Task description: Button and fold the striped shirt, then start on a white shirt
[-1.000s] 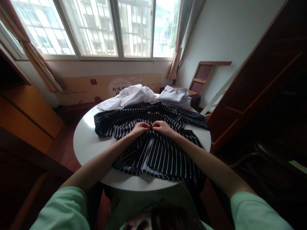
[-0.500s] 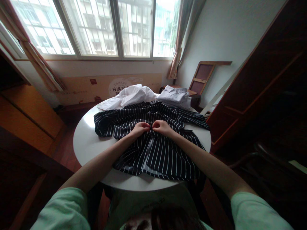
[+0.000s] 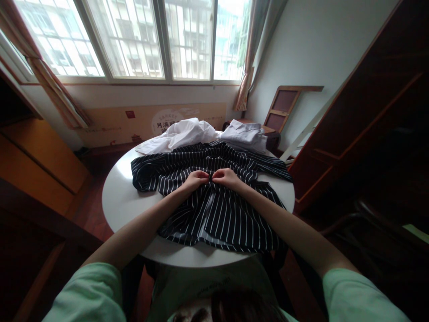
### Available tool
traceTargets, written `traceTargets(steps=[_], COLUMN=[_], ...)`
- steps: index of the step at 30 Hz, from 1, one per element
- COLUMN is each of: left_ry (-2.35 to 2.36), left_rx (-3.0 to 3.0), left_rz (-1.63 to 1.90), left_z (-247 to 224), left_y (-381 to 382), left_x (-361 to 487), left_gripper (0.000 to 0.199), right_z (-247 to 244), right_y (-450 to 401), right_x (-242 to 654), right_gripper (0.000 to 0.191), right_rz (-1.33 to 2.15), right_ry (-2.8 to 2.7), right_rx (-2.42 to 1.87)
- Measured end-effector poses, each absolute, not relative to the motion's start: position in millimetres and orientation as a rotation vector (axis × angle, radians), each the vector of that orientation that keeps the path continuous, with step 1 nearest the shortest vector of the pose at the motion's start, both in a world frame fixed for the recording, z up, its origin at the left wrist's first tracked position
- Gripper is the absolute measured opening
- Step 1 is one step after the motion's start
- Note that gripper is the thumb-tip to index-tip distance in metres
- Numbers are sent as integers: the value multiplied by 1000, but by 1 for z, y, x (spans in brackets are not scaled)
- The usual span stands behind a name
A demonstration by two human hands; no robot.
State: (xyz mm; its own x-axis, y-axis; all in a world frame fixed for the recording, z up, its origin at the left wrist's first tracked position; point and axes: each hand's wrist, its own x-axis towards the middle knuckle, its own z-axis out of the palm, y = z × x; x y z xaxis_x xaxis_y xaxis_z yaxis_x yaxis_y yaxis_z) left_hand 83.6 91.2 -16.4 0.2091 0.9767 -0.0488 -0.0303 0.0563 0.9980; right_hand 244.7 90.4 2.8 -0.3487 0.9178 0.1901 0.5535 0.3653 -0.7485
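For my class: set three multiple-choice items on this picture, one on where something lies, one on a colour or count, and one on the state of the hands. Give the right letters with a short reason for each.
1. Where do the white garments lie?
A. On the far side of the table, beyond the striped shirt
B. On the floor under the table
C. On the person's lap

2. What colours is the shirt under the hands?
A. Plain red
B. Dark with thin white stripes
C. Green checks

3. How are the two hands placed?
A. Both raised off the table
B. One in a pocket
C. Side by side, fingers pinched at the shirt's front opening

Answers:
1 A: the white garments sit at the far edge of the round white table.
2 B: the dark white-striped shirt is spread flat.
3 C: the left hand and right hand meet at the placket.
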Motion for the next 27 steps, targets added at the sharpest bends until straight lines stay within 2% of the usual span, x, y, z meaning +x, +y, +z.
traceTargets(steps=[7,27], left_ry=[1065,1099], left_rx=[1267,1559], left_rz=[1041,1103], left_z=[-17,-28], left_y=[92,99], left_x=[83,82], left_gripper=[13,12], right_z=[5,0], right_y=[91,91], right_x=[245,244], right_gripper=[12,12], right_rz=[852,734], right_ry=[-2021,-2084], right_rx=[-1278,-1338])
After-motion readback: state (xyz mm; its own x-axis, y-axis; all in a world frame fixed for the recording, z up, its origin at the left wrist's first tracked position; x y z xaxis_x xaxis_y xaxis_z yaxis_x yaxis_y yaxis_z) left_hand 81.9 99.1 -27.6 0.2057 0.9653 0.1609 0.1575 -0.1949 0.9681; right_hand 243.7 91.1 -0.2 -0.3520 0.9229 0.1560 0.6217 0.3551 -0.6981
